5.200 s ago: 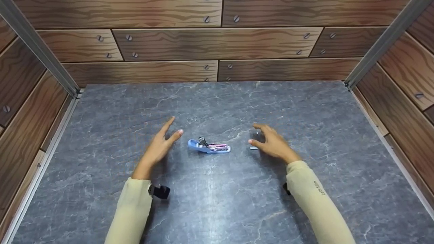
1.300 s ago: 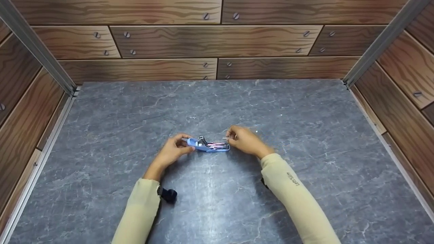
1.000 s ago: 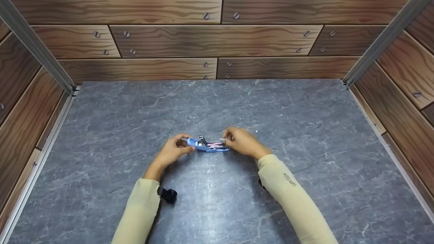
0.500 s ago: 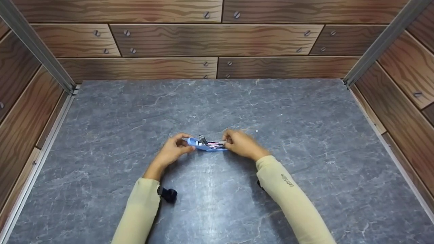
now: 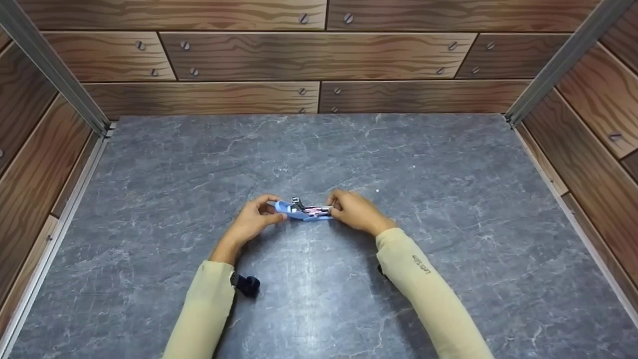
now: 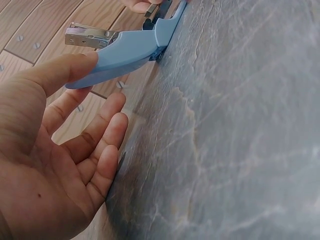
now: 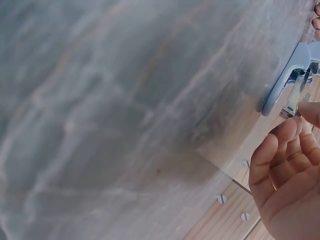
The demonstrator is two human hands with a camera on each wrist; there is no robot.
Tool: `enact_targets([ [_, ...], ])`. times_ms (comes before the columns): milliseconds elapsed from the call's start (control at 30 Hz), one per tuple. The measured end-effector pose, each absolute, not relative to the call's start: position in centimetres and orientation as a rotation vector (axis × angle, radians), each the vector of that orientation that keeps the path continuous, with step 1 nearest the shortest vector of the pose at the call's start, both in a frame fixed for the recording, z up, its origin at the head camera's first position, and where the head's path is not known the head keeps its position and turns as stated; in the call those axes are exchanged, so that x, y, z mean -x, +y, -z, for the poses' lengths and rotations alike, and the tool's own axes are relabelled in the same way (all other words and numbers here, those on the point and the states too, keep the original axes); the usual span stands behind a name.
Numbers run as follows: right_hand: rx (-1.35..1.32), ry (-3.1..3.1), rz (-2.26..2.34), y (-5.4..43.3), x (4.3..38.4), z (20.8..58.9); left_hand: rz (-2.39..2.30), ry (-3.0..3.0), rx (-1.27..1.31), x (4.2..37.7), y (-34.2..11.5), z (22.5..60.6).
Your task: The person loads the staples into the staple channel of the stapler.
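Wood-plank walls (image 5: 319, 57), dotted with screw heads, behind and on both sides of a grey marbled bench (image 5: 199, 159). Midway between the bench's left and right edges, well in from the far edge: a blue stapler (image 5: 297, 215), folded open, with a metal part (image 5: 297, 202) tilted up and a pink-and-silver rail (image 5: 314, 211) toward the right edge. Grips the end nearer the left edge with the left hand (image 5: 247, 223), thumb and forefinger closed on the blue shell, other fingers loose and apart; seems meant to steady the stapler. Pinches, apparently, a small metal strip (image 5: 326, 208) at the opposite end with the right hand (image 5: 358, 213), fingertips together, low over the rail, perhaps for fine control. Cannot tell of any contact between strip and rail. Toward the bench's far right corner, a tiny white speck (image 5: 377, 190). Over both forearms, pale sleeves (image 5: 207, 299); at the left cuff, a small black device (image 5: 246, 284).
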State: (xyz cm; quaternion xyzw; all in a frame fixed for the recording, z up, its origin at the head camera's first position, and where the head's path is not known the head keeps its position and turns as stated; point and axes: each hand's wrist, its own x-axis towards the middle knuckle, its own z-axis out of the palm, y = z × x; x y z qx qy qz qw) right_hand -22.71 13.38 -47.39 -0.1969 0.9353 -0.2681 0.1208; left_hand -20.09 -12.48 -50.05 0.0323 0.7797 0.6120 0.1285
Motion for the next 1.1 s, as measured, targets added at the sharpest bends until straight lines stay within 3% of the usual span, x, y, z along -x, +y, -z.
enact_targets([
  [1100,0.589,2.722,0.813,13.22,22.48,47.35,-1.792,2.267,-0.103,20.08,-12.52,50.1],
])
